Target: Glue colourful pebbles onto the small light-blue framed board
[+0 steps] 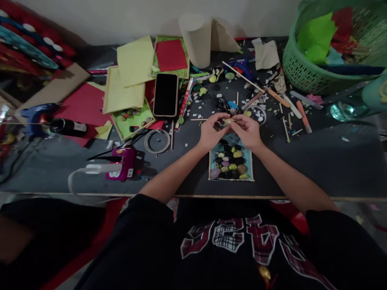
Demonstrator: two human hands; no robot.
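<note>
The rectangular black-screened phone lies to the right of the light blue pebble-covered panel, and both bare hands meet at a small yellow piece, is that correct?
Not quite: the rectangular black-screened phone lies to the left of the light blue pebble-covered panel, as the head view shows. The left hand and right hand do meet at the small yellow piece.

Desk point(347, 169) bore green basket point(300, 74) of coloured paper point(316, 38) at back right; dark-screened phone point(165, 95); purple power block point(129, 159) near front edge
</note>
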